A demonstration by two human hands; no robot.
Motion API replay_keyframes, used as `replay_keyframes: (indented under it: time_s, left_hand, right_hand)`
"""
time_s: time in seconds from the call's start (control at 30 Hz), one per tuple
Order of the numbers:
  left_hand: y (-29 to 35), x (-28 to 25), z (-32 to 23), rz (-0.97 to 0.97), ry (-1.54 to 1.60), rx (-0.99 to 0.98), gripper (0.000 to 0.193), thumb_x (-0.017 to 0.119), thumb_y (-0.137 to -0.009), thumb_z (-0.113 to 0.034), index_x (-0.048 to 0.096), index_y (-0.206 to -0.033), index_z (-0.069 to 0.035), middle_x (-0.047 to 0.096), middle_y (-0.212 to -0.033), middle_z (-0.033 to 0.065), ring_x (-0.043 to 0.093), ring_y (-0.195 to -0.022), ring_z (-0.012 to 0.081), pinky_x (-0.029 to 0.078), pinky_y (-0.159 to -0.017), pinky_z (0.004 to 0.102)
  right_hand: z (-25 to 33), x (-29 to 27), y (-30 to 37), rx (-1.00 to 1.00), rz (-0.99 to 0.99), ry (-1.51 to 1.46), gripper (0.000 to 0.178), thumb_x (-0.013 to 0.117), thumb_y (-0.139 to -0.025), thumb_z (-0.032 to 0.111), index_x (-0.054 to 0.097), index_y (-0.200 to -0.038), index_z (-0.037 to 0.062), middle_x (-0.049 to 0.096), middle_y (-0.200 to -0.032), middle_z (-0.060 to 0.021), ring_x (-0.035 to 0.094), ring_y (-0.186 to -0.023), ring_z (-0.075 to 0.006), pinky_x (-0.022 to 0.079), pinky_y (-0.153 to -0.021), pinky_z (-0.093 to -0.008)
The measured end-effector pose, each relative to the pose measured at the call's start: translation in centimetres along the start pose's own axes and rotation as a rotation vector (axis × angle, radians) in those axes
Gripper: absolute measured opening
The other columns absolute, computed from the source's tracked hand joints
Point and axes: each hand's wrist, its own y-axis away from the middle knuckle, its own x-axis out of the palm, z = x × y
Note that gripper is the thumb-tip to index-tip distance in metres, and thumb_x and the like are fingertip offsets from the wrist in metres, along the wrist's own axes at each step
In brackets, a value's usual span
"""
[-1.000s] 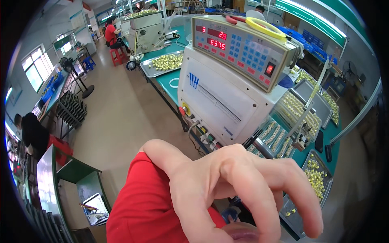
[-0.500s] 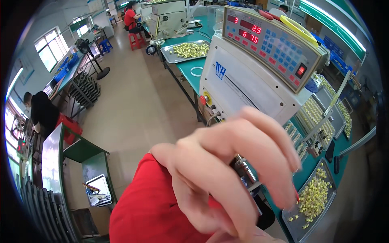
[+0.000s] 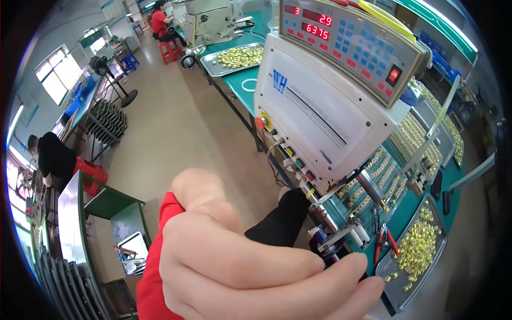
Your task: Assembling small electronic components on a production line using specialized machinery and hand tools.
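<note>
Close to the camera, my left hand [image 3: 229, 256] fills the lower middle, with a red sleeve [image 3: 149, 285] at its left. Its fingers point right, curved and pressed together. Whatever they may hold is hidden. Past the fingertips, apparently farther off, is the metal spindle end [image 3: 330, 240] of a white bench machine [image 3: 304, 106]. Red-handled pliers [image 3: 385, 242] lie right of the spindle, beside a metal tray [image 3: 397, 304] of small yellow parts [image 3: 416, 250]. My right hand cannot be made out.
A control box [image 3: 352, 45] with a lit red display tops the machine. Behind it, another tray of yellow parts [image 3: 240, 57] rests on the green bench. A green metal stand [image 3: 82, 213] is at left. Two people sit farther away, one in red [image 3: 160, 22], one in black [image 3: 53, 154].
My left hand has dropped lower and shifted left, and its spread, curled fingers have come together. The machine's lower front, the spindle and the pliers now show. The whole view has shifted slightly.
</note>
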Motion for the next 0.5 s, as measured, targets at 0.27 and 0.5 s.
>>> replay_keyframes:
  time_s: [0.27, 0.5]
  left_hand:
    - [-0.6, 1.3, 1.5, 0.507, 0.288, -0.024, 0.015, 0.060, -0.070, -0.003, 0.072, -0.080, -0.005, 0.063, -0.085, 0.0131, 0.056, -0.057, 0.0125, 0.039, -0.042, 0.0197]
    - [6.9, 7.9, -2.2, 0.661, 0.841, -0.174, 0.036, 0.061, -0.074, -0.018, 0.061, -0.107, -0.002, 0.057, -0.086, 0.0087, 0.056, -0.070, 0.0189, 0.046, -0.057, 0.0339]
  right_hand:
    - [-2.6, -1.0, -2.0, 0.047, 0.024, 0.004, 0.036, 0.064, -0.092, 0.007, 0.056, -0.126, -0.0014, 0.064, -0.117, -0.0071, 0.060, -0.105, -0.0164, 0.045, -0.093, -0.0301]
    - [2.1, 3.1, 1.2, 0.012, -0.091, 0.146, 0.032, 0.062, -0.092, 0.014, 0.059, -0.121, -0.0007, 0.065, -0.113, -0.0081, 0.060, -0.103, -0.0156, 0.045, -0.093, -0.0304]
